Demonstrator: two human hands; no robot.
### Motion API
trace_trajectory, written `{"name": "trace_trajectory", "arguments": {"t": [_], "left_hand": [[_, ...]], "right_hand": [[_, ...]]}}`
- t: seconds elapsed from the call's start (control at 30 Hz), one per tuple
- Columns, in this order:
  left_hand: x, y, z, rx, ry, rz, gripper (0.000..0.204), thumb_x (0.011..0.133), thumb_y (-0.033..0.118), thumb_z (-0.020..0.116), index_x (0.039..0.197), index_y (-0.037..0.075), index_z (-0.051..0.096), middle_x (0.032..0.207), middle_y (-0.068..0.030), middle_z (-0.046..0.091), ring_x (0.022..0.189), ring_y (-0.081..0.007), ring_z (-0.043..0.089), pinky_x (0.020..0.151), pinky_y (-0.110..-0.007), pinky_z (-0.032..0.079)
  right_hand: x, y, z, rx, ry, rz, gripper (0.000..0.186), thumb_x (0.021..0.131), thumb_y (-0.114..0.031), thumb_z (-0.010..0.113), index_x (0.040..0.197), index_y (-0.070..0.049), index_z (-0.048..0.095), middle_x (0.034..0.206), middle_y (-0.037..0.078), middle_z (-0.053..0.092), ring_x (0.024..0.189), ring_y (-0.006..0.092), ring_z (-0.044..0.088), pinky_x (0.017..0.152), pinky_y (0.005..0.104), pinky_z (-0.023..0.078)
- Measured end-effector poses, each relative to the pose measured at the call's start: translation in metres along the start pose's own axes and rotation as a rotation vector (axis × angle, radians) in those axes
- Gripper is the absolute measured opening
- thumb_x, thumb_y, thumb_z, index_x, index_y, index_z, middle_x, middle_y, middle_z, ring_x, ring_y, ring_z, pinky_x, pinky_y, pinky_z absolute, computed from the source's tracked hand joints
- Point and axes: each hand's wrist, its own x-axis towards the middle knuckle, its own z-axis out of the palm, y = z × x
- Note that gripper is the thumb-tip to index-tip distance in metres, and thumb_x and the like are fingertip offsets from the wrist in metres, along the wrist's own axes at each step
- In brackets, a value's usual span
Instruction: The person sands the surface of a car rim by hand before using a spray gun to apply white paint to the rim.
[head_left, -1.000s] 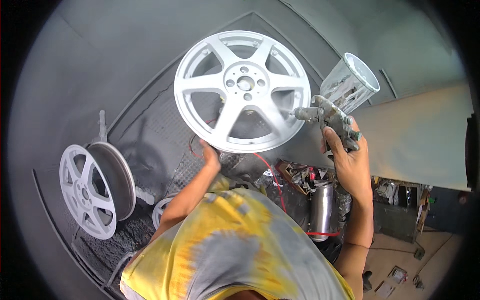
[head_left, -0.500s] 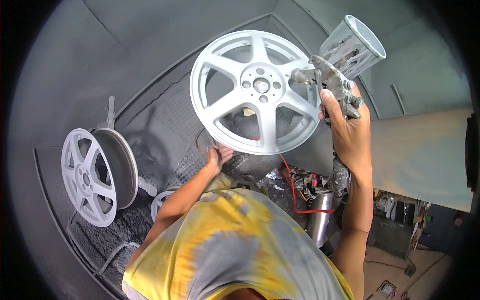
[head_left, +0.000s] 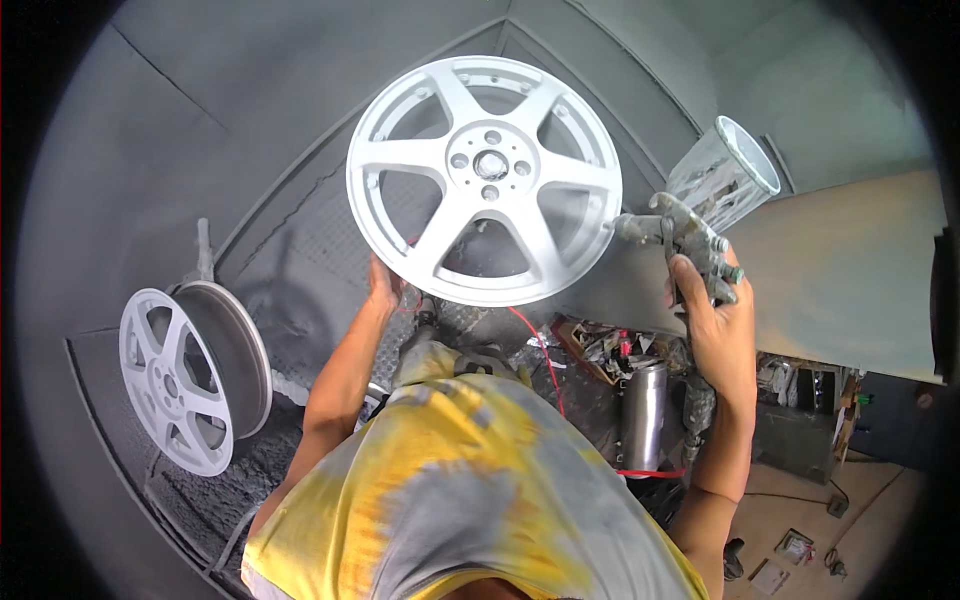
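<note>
A white multi-spoke car wheel (head_left: pixel 490 205) faces me in the upper middle. My left hand (head_left: pixel 384 285) is at its lower left edge, with most of the fingers hidden behind the rim, so I cannot tell whether they grip it. Wrapped in my right hand (head_left: pixel 722 325) is a paint-crusted spray gun (head_left: pixel 690 245), its nozzle pointing left close to the wheel's right rim. A paint-streaked translucent cup (head_left: pixel 725 175) sits on top of the gun, tilted to the right.
Another white wheel (head_left: pixel 175 385) with a dark barrel stands at the left. A red hose (head_left: pixel 548 365) runs below the front wheel. Near my right forearm are a silver cylinder (head_left: pixel 643 415) and a box of litter (head_left: pixel 605 350). A pale panel (head_left: pixel 840 270) extends at the right.
The front wheel has turned, its spokes now at other angles. My left hand has moved left and up to the rim. The spray gun has shifted lower and to the right in the picture.
</note>
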Motion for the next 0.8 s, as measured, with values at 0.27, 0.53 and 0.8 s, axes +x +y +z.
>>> {"name": "trace_trajectory", "arguments": {"t": [0.27, 0.53, 0.8], "left_hand": [[-0.005, -0.028, -0.001, 0.068, -0.002, -0.011, 0.061, 0.117, 0.056, 0.032, 0.141, 0.01, 0.065, 0.132, -0.009, 0.072, 0.117, -0.0223, 0.07, 0.095, -0.042, 0.059], [-0.003, -0.036, -0.017, 0.276, 0.063, 0.26, 0.036, 0.116, 0.041, 0.058, 0.124, 0.006, 0.065, 0.1, -0.0058, 0.072, 0.073, -0.0156, 0.068, 0.07, -0.034, 0.062], [-0.077, -0.111, 0.023, 0.242, -0.096, 0.083, 0.038, 0.117, 0.039, 0.056, 0.128, 0.003, 0.06, 0.11, -0.0141, 0.076, 0.096, -0.024, 0.077, 0.083, -0.038, 0.067]], "right_hand": [[-0.011, 0.001, 0.012, 0.208, -0.07, -0.039, 0.021, 0.109, -0.016, 0.069, 0.124, -0.001, 0.07, 0.089, 0.0, 0.066, 0.078, 0.008, 0.059, 0.074, 0.0265, 0.048], [0.008, 0.01, 0.06, 0.325, -0.036, -0.187, 0.016, 0.109, -0.014, 0.07, 0.117, -0.001, 0.069, 0.085, -0.001, 0.067, 0.079, 0.005, 0.058, 0.075, 0.025, 0.048], [0.012, 0.017, 0.101, 0.264, -0.129, -0.234, 0.019, 0.109, -0.016, 0.07, 0.116, 0.001, 0.067, 0.081, 0.004, 0.069, 0.074, 0.0089, 0.063, 0.067, 0.031, 0.051]]}}
